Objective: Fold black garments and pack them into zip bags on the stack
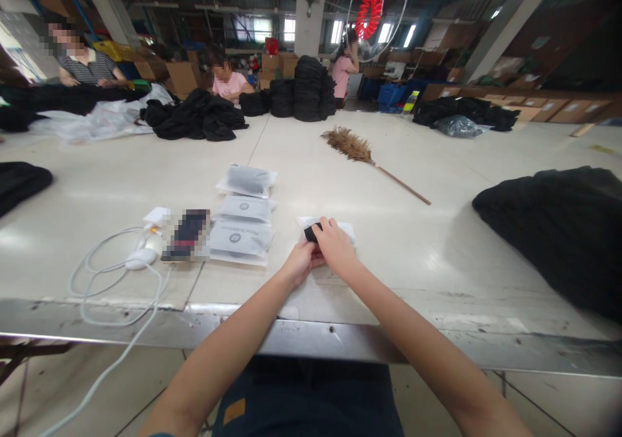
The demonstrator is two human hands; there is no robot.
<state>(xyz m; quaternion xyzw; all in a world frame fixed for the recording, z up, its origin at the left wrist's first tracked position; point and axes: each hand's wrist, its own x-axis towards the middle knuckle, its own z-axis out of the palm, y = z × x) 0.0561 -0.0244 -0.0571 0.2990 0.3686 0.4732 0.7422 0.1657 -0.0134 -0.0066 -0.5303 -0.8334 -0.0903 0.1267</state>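
Near the front edge of the table (389, 165), a small clear bag (340, 227) with a black item (311, 232) at its mouth is held between both hands. The right hand (335, 246) is laid over the bag, fingers curled down on it, and the black item shows just left of its fingertips. The left hand (300, 262) is closed narrow, pinching at the near edge of the bag, and is touched by the right hand. How much of the black item is inside the bag cannot be told.

Just left of the hands, three packed bags (243, 220) are laid in a row running away from the edge, overlapping one another. Beside them a phone (187, 235) is seen, with a white charger (156, 216) and a looped white cable (111, 275) that hangs over the table edge. Farther back a feather duster (357, 150) is laid aslant. A black pile (564, 229) is spread at the right, and a black heap (197, 116) and black stacks (306, 90) are set at the far side, where three persons are seen.
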